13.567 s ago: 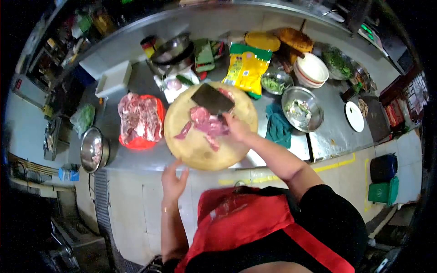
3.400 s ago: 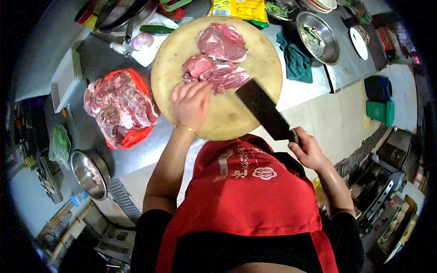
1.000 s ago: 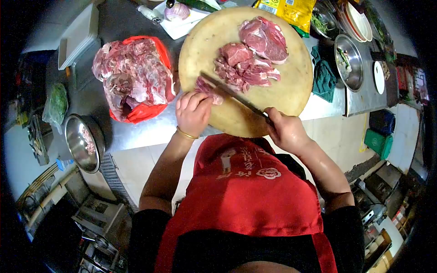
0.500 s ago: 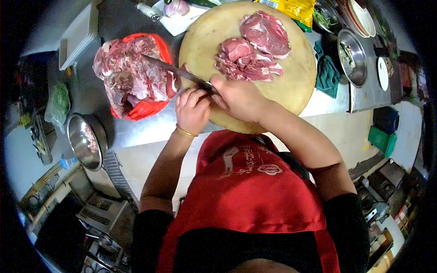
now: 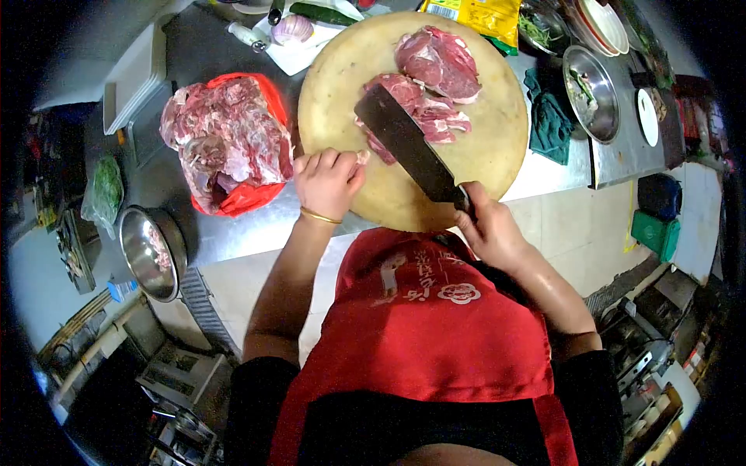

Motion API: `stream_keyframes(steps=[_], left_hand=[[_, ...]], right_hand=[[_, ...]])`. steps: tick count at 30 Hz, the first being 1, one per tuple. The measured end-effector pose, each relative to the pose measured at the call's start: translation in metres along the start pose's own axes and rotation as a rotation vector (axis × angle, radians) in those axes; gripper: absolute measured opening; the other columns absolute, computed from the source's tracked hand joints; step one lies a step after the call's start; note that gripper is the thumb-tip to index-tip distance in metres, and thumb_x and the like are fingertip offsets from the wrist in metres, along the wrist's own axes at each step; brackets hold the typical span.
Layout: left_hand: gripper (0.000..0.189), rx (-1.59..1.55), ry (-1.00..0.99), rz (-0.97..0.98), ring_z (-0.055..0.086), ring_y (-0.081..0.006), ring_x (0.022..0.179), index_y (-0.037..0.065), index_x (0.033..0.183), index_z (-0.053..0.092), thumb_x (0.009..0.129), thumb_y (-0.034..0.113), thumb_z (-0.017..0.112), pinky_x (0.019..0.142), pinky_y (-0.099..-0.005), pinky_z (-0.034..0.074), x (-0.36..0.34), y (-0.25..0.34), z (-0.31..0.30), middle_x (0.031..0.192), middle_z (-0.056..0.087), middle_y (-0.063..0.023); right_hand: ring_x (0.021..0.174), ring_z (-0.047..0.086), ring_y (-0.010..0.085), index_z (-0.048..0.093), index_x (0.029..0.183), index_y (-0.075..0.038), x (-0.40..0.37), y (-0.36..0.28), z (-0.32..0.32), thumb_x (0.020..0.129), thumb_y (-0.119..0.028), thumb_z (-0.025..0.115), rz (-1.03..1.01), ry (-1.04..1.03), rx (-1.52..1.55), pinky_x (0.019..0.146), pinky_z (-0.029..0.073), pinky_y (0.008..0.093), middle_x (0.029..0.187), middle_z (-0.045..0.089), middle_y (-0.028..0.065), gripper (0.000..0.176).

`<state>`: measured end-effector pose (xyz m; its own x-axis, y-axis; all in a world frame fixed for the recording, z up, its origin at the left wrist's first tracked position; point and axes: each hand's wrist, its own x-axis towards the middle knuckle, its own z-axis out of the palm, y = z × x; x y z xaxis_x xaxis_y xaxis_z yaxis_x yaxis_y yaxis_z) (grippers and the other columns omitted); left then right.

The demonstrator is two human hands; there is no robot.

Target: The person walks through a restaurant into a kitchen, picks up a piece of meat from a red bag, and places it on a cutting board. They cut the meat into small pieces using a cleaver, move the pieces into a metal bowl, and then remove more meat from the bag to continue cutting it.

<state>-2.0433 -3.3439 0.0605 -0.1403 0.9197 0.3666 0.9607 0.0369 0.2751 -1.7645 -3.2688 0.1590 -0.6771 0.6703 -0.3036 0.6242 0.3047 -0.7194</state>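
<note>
My right hand point(image 5: 495, 233) grips the handle of a cleaver point(image 5: 406, 144). Its broad dark blade slants up and left over a round wooden chopping board point(image 5: 474, 167), partly covering some cut red meat point(image 5: 441, 120). A larger chunk of meat point(image 5: 439, 64) lies behind that on the board. At the board's left edge is my left hand point(image 5: 326, 185), fingers curled closed, with a pale bit at the fingertips too small to make out. Left of it, a big bony piece of meat point(image 5: 225, 140) rests on a red plastic bag point(image 5: 268, 193).
A steel bowl with pinkish bits point(image 5: 140, 268) stands at the counter's left front. White trays point(image 5: 134, 81) are stacked at back left. An onion point(image 5: 292, 29) lies behind the board. To its right are a green cloth point(image 5: 550, 128) and another steel bowl point(image 5: 604, 109).
My right hand has moved right and down with the cleaver, swinging its blade from beside the bony meat to over the board. My left hand is now apart from the right.
</note>
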Motion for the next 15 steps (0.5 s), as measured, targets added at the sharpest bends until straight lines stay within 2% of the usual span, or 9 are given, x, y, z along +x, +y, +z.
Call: stream_keyframes(steps=[2, 5, 9, 10, 13, 15], left_hand=[[0.022, -0.017, -0.007, -0.070, 0.061, -0.0240, 0.084, 0.016, 0.087, 0.065, 0.072, 0.026, 0.075, 0.078, -0.0405, 0.042, -0.007, 0.008, -0.003, 0.087, 0.061, -0.0026], [0.020, -0.071, 0.112, -0.102, 0.060, -0.0254, 0.085, 0.015, 0.086, 0.065, 0.071, 0.026, 0.075, 0.077, -0.0410, 0.041, -0.016, 0.012, 0.000, 0.088, 0.060, -0.0040], [0.017, -0.028, 0.017, -0.086, 0.060, -0.0272, 0.087, 0.013, 0.087, 0.066, 0.073, 0.020, 0.072, 0.080, -0.0419, 0.042, -0.018, 0.010, -0.001, 0.091, 0.061, -0.0051], [0.017, -0.039, 0.030, -0.080, 0.060, -0.0270, 0.087, 0.014, 0.088, 0.066, 0.073, 0.020, 0.072, 0.080, -0.0418, 0.042, -0.018, 0.007, 0.000, 0.091, 0.061, -0.0049], [0.018, -0.079, 0.075, -0.057, 0.060, -0.0263, 0.088, 0.014, 0.089, 0.067, 0.073, 0.018, 0.073, 0.081, -0.0415, 0.042, -0.022, 0.005, 0.003, 0.091, 0.063, -0.0041], [0.019, -0.105, 0.126, -0.048, 0.060, -0.0257, 0.088, 0.015, 0.091, 0.067, 0.073, 0.016, 0.073, 0.081, -0.0412, 0.042, -0.023, 0.006, 0.004, 0.090, 0.063, -0.0033]], right_hand=[[0.075, 0.064, 0.0446, 0.042, 0.121, -0.005, -0.008, -0.010, -0.001, 0.092, -0.017, 0.060, -0.005, -0.006, -0.056, 0.063, 0.051, 0.0512, 0.080, 0.064, 0.0235, 0.036], [0.073, 0.064, 0.0441, 0.043, 0.120, -0.005, -0.013, -0.020, -0.005, 0.090, -0.014, 0.061, -0.028, -0.090, -0.168, 0.062, 0.051, 0.0495, 0.080, 0.064, 0.0218, 0.036], [0.072, 0.064, 0.0436, 0.043, 0.115, -0.006, -0.011, -0.020, 0.009, 0.089, -0.012, 0.063, -0.003, -0.191, -0.280, 0.062, 0.052, 0.0488, 0.079, 0.064, 0.0203, 0.034], [0.073, 0.064, 0.0437, 0.043, 0.111, -0.005, -0.006, -0.021, 0.013, 0.089, -0.014, 0.063, -0.019, -0.188, -0.274, 0.062, 0.051, 0.0503, 0.079, 0.064, 0.0212, 0.030], [0.073, 0.064, 0.0445, 0.043, 0.109, -0.004, 0.035, -0.021, 0.041, 0.090, -0.017, 0.061, -0.126, -0.076, -0.238, 0.062, 0.050, 0.0516, 0.079, 0.064, 0.0223, 0.029], [0.074, 0.063, 0.0445, 0.043, 0.107, -0.004, 0.073, -0.035, 0.045, 0.090, -0.018, 0.060, -0.141, -0.089, -0.231, 0.063, 0.049, 0.0518, 0.079, 0.064, 0.0231, 0.028]])
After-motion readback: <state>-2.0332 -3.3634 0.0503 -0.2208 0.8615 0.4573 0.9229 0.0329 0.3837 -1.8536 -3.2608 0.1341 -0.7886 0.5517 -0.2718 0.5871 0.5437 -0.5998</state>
